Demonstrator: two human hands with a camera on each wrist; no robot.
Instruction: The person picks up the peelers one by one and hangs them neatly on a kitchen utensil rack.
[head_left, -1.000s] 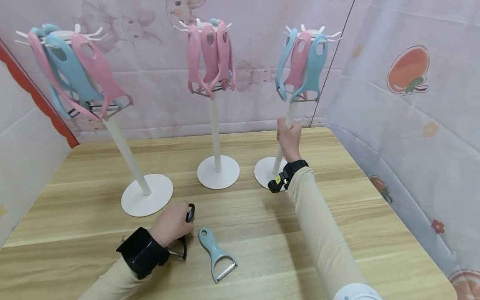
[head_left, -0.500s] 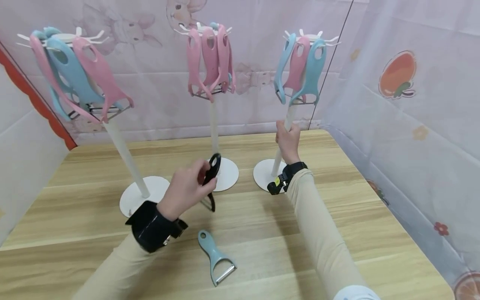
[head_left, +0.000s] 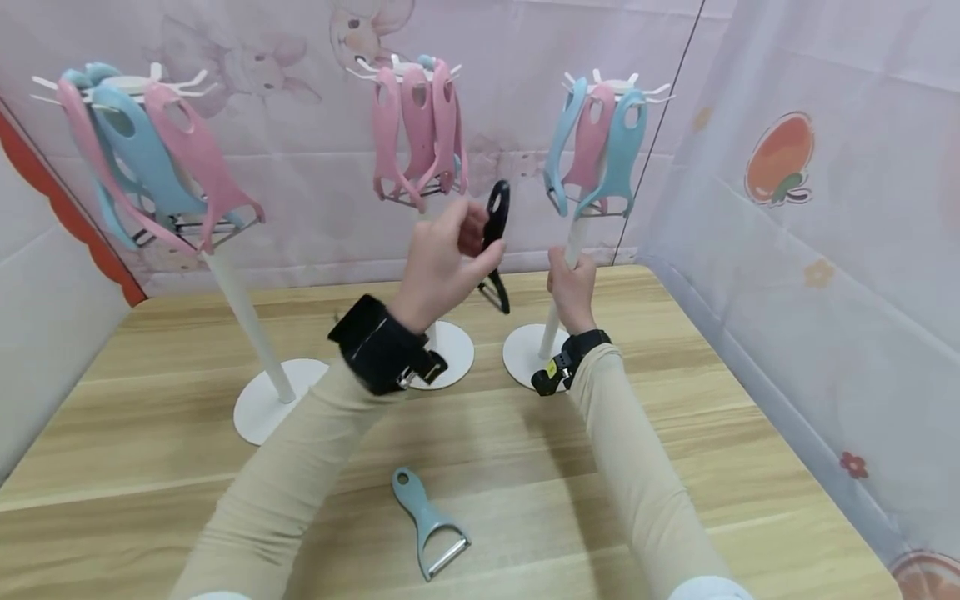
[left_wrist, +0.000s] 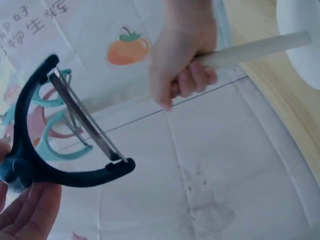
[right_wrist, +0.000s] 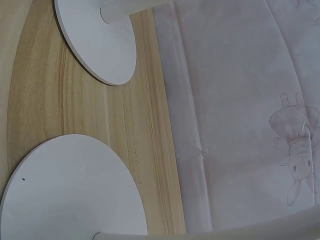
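My left hand (head_left: 442,262) pinches a black peeler (head_left: 496,218) by its handle, raised above the table between the middle and right stands. In the left wrist view, the dark peeler (left_wrist: 62,172) shows its metal blade across the forked end. My right hand (head_left: 573,290) grips the white post of the right stand (head_left: 550,332) below its hanging peelers. On that stand hang blue peelers (head_left: 624,154) and a pink peeler (head_left: 591,137). A blue-grey peeler (head_left: 427,518) lies on the table near the front. The right hand is outside its own wrist view.
The middle stand (head_left: 457,354) holds several pink peelers (head_left: 417,117). At the left, another stand (head_left: 258,408) carries pink and blue ones. A printed curtain (head_left: 300,158) rises behind the wooden table (head_left: 555,500). White round bases (right_wrist: 75,185) show in the right wrist view.
My left hand has lifted the black peeler off the table's left front and carried it up and right toward the right stand. The right hand keeps its grip on the post.
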